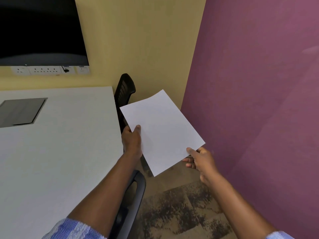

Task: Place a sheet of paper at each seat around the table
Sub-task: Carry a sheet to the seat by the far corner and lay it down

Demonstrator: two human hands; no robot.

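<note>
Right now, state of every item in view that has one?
sheet of paper: held in the air beside the table, not yet laid down
left hand: gripping the sheet's left edge
right hand: pinching its near right corner
table: no paper on the visible part
near chair: tucked against the table edge
far chair: tucked in, unoccupied
wall screen: dark

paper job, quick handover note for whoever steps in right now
Left hand: grip on the left edge of the white paper, thumb on top.
Right hand: grip on its near right corner.
The paper is held in the air beside the table, over the black chairs; whether it is one sheet or several cannot be told.
Done: no sheet lies on the visible table top.
Left: lay a sheet at each seat.
</note>
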